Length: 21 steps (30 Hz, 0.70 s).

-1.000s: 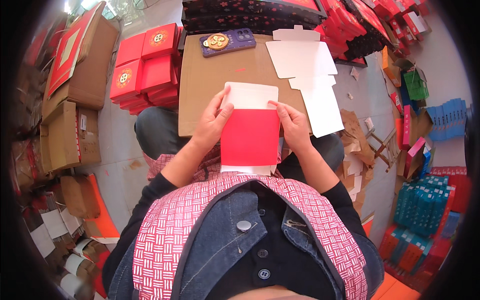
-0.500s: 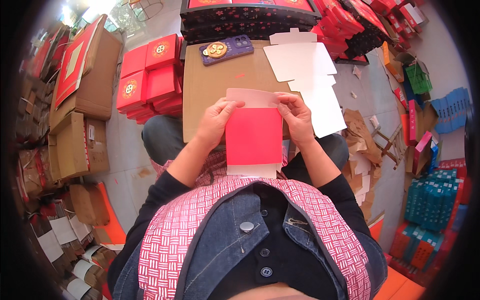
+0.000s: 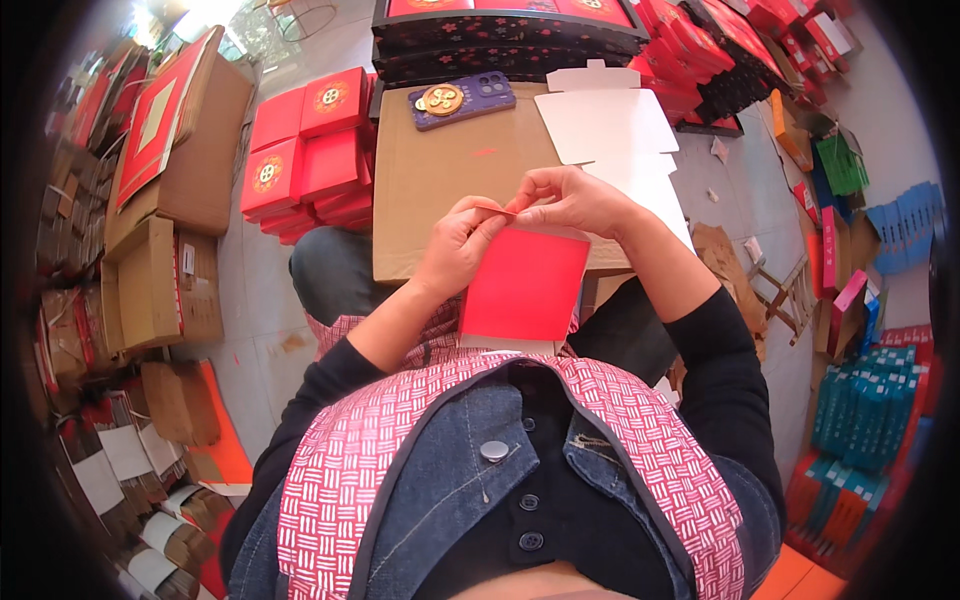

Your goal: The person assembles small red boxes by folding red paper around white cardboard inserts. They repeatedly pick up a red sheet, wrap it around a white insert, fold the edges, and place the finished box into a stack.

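A red cardboard box (image 3: 524,285) with pale end flaps is held upright in front of my lap, its lower edge by the patterned apron. My left hand (image 3: 460,243) pinches the box's far left corner between thumb and fingers. Beside it, almost touching, my right hand (image 3: 570,202) pinches the same far edge, thumb and forefinger meeting near the left fingertips. The far flap is mostly hidden behind the fingers. White unfolded card blanks (image 3: 612,125) lie on the brown cardboard surface (image 3: 420,170) just past my right hand.
A purple phone (image 3: 462,100) with a round gold ornament lies on the cardboard's far part. Stacked red boxes (image 3: 305,150) stand at left, and a black flowered tray (image 3: 510,45) of red boxes lies beyond. Cartons (image 3: 185,150) line the far left; teal packs (image 3: 868,410) are piled at right.
My right hand has moved left along the box's far edge to meet my left hand. The box has tilted, and its far flap no longer stands out flat.
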### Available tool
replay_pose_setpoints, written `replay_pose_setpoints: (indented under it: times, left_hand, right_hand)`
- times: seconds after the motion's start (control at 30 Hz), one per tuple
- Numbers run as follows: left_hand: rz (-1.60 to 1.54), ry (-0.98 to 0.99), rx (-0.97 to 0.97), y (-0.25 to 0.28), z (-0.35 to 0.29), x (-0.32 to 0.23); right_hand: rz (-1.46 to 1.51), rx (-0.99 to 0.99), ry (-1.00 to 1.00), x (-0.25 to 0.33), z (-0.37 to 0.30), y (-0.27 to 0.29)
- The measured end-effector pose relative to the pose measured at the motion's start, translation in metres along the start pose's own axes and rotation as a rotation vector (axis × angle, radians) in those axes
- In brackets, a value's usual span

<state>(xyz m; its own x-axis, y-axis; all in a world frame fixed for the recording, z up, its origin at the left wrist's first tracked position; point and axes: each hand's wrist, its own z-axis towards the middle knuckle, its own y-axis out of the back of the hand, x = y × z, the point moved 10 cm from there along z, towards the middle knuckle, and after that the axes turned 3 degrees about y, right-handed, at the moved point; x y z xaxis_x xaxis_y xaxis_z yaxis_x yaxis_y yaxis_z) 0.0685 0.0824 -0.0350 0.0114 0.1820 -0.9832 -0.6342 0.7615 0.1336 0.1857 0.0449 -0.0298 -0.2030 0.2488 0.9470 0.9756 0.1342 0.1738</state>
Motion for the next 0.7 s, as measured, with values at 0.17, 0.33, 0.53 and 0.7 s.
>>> replay_pose_setpoints:
  times: [0.17,0.33,0.53,0.7]
  left_hand:
    - [-0.224,0.053,-0.009,0.000,-0.010,0.007]
    - [-0.451,0.156,0.004,-0.001,-0.024,0.015]
    - [-0.548,0.133,-0.011,0.000,-0.024,0.015]
    - [-0.527,0.117,0.006,0.000,-0.023,0.013]
  right_hand:
    - [0.052,0.022,-0.015,0.007,0.001,-0.001]
    - [0.079,0.012,0.011,0.007,0.001,-0.005]
    - [-0.033,-0.016,0.022,0.001,0.002,-0.005]
    - [-0.100,-0.063,0.126,0.010,0.002,-0.006]
